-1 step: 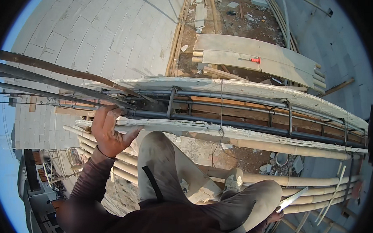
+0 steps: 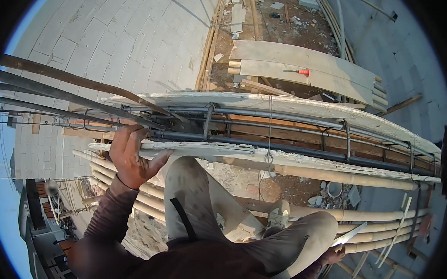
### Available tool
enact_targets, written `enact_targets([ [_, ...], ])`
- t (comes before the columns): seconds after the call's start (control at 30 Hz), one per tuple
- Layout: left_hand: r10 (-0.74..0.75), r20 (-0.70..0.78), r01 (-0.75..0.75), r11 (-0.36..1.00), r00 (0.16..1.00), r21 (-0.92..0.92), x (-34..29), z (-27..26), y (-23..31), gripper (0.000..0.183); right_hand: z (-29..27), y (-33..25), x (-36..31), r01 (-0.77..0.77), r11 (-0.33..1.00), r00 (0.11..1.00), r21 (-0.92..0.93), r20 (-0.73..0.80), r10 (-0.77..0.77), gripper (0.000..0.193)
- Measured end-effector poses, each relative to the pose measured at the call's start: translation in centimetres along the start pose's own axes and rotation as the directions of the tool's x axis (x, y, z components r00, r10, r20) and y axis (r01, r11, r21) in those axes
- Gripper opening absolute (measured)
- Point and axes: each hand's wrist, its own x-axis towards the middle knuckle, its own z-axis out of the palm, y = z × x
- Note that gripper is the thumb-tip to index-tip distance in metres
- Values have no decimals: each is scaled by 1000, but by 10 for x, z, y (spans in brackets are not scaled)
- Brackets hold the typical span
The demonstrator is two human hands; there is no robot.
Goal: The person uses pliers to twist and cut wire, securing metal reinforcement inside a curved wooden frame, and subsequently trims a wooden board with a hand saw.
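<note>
My left hand [image 2: 132, 155] is hooked over the top edge of a pale formwork board [image 2: 203, 149]. Its fingers lie on the far side by a dark rebar [image 2: 283, 146], and its thumb rests along the near side. Low on the right, my right hand [image 2: 334, 255] shows partly beyond my knee, its fingers curled. A flat shiny blade [image 2: 350, 234] sticks out from it; the handle is hidden. Between the near board and a second pale board [image 2: 304, 109] runs a rebar cage with stirrups [image 2: 347, 140]. A thin tie wire [image 2: 270, 126] crosses both boards.
Bamboo poles [image 2: 310, 213] run below me, under my shoe [image 2: 278, 215]. Long dark bars [image 2: 76, 80] jut out at the left. Beyond the boards, a red-handled tool [image 2: 303, 72] lies on a plywood platform [image 2: 272, 54]. Block walls [image 2: 118, 30] flank a rubble-strewn floor [image 2: 278, 32].
My right hand has shifted slightly right and shows a little more, with the blade tilting slightly. The tie wire hangs a bit farther right. My left hand keeps its hold.
</note>
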Motion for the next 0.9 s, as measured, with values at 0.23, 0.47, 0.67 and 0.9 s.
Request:
enact_targets([
  [0.23,-32,-50,26,993,998,-116,-2,-1,-3,51,-231,-323,-79,839,315,528,443,-525,-668,36],
  [0.47,-33,-122,15,989,992,-148,1,-3,-1,49,-280,-476,-225,790,-323,-183,521,-302,-936,53],
  [0.67,-125,-267,37,950,956,-309,-37,-3,-21,64,-242,-491,-258,923,-239,-212,300,-122,-970,62],
  [0.9,-833,-306,538,536,461,-650,-131,32,-77,81,-242,-496,-259,948,-196,-212,252,39,-976,61],
])
